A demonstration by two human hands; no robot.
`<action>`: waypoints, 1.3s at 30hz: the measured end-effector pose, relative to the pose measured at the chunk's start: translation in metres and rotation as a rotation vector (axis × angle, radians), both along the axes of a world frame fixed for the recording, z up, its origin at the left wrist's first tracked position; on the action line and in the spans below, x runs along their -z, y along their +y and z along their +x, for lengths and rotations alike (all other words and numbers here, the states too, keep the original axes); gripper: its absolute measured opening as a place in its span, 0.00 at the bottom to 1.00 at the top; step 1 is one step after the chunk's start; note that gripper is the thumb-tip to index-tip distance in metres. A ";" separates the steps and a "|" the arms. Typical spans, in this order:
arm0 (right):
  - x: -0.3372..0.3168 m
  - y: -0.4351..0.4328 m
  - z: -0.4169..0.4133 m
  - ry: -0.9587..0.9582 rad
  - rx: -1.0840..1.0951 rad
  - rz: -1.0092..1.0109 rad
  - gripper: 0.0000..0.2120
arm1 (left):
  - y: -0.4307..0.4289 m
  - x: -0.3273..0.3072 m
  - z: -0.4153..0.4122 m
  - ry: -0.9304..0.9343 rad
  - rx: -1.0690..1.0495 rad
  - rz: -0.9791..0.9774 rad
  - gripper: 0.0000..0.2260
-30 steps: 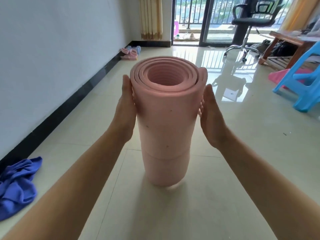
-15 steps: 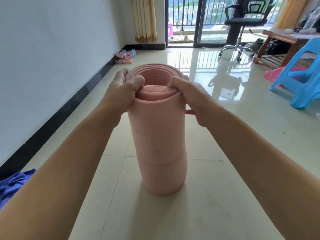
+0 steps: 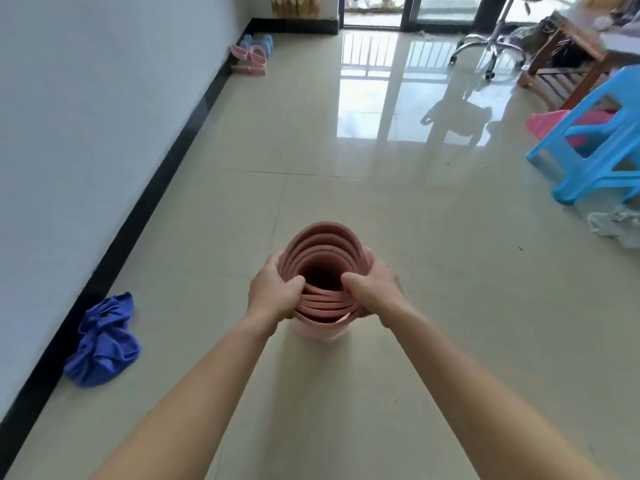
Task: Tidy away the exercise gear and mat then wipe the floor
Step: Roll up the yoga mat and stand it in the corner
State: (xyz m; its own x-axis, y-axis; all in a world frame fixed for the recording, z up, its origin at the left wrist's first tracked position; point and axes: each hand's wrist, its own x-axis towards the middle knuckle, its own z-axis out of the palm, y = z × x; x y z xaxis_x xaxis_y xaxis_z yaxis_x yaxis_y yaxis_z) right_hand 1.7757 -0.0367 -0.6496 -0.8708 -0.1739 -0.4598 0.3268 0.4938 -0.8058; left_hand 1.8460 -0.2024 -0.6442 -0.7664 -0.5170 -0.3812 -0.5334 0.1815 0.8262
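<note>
The pink exercise mat [image 3: 323, 242] is rolled into a tube and stands upright on the tiled floor, seen almost straight down its open top. My left hand [image 3: 273, 292] grips the top rim on the left, thumb hooked inside the coils. My right hand [image 3: 372, 285] grips the rim on the right the same way. Most of the roll's side is hidden below the hands; only a pale strip near its base shows. A crumpled blue cloth [image 3: 104, 341] lies on the floor by the left wall.
The white wall with black skirting [image 3: 138, 216] runs along the left. Pink and blue slippers [image 3: 254, 57] sit by it farther off. A blue plastic stool [image 3: 595, 140], a pink item under it, a white rag [image 3: 616, 223], an office chair base [image 3: 491, 50] and a wooden table stand right.
My hands went from flat on the roll's sides to gripping its top rim. The view has since risen and tilted down, so I look into the roll from above.
</note>
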 end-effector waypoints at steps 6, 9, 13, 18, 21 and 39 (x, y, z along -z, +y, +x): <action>-0.117 0.029 0.019 -0.038 0.006 0.020 0.31 | 0.032 -0.108 0.021 -0.016 -0.006 0.054 0.21; -0.207 0.043 0.011 -0.039 0.021 -0.004 0.38 | 0.042 -0.202 0.011 0.008 0.007 0.062 0.20; -0.336 0.062 -0.008 0.032 -0.018 -0.040 0.41 | 0.064 -0.338 -0.008 0.063 0.027 0.033 0.15; -0.476 0.098 -0.045 0.245 -0.114 -0.093 0.40 | 0.095 -0.482 -0.041 0.182 0.084 -0.050 0.14; -0.518 0.116 -0.073 0.360 -0.128 -0.144 0.39 | 0.110 -0.521 -0.064 0.273 0.096 -0.123 0.19; -0.562 -0.020 -0.398 0.568 -0.181 -0.058 0.35 | -0.018 -0.529 -0.381 0.635 0.006 -0.311 0.19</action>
State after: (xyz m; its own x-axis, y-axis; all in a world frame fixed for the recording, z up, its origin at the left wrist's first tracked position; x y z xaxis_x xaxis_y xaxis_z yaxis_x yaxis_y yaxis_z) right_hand 1.3782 -0.0562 -0.0875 -0.9316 -0.3536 0.0840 -0.2486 0.4514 -0.8570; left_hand 1.4653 -0.2205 -0.1155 -0.7951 -0.5241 0.3053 0.0367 0.4609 0.8867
